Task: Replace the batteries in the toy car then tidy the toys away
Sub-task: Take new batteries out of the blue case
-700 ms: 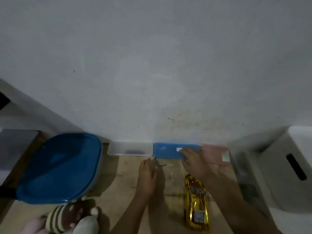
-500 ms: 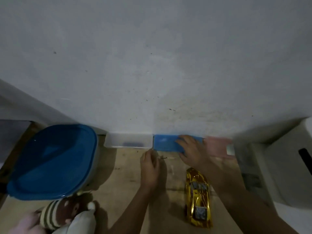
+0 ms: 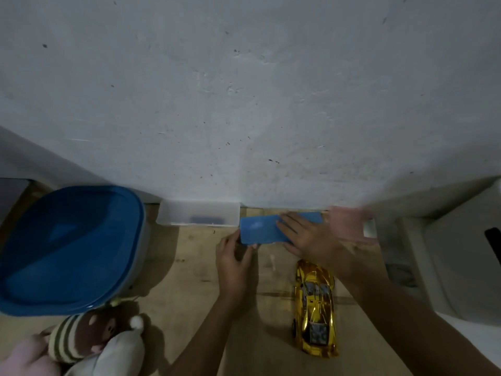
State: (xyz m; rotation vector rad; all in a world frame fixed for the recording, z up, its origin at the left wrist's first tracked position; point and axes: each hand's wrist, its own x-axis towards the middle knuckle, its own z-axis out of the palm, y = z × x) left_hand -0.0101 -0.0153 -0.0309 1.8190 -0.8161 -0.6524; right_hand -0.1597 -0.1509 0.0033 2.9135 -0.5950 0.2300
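Toward the front right of the wooden surface (image 3: 189, 280), a shiny gold toy car (image 3: 315, 308) lies roof up, its length running front to back. Neither hand touches it, and the right forearm passes just beside it.

Behind the car, at the back edge against the wall (image 3: 244, 104), sits a small blue case (image 3: 260, 229). The left hand (image 3: 234, 264) grasps its near left corner, fingers and thumb curled round the end. The right hand (image 3: 309, 237) lies flat on top with straight fingers, pressing and not gripping.

The step appears to be drawing this case out and opening it, probably for batteries or a tool; its contents are hidden. To do it well:
- Pull the case away from the wall first.
- Let the left hand steady the base.
- Move the right fingertips to the lid's edge and lift it level, so nothing spills.

Around this:
- A clear tray (image 3: 198, 213) sits just left of the case.
- A blurred pink object (image 3: 349, 223) is just to its right.
- A large blue-lidded tub (image 3: 67, 245) fills the left side.
- Plush toys (image 3: 89, 337) lie at the front left corner.
- A white box (image 3: 461, 261) stands at the right edge.
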